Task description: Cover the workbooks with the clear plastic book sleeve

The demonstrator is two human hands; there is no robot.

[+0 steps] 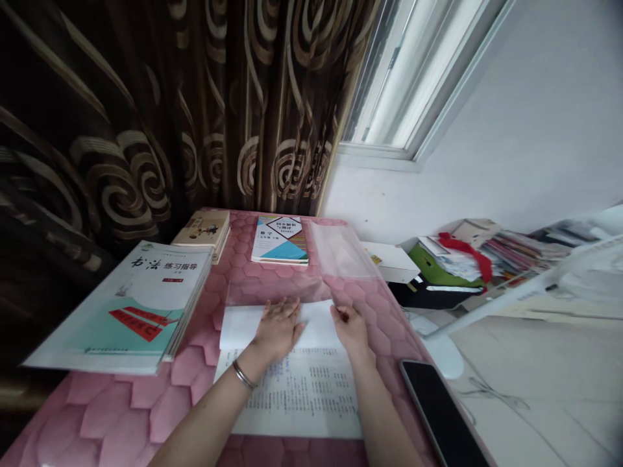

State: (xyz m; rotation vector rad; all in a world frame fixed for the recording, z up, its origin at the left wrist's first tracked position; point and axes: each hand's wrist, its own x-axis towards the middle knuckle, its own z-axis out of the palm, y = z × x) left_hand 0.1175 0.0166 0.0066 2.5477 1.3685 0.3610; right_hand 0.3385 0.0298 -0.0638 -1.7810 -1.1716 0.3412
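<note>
"What can you read?"
"书法练习指导 on the left book [131,295], 数学 on the far book [280,245] (the open book's [311,392] print is too small for me)."
"Where's that one?"
"Mid-table, on the pink cloth [187,392]. Its visible print runs longest left to right, a white sheet [241,329] covering the far part."
"Hands?"
"Left hand [280,332] spread flat on the sheet, fingers pointing away. Right hand [351,327] half-curled at the far right corner; whether it grips, I can't tell."
</note>
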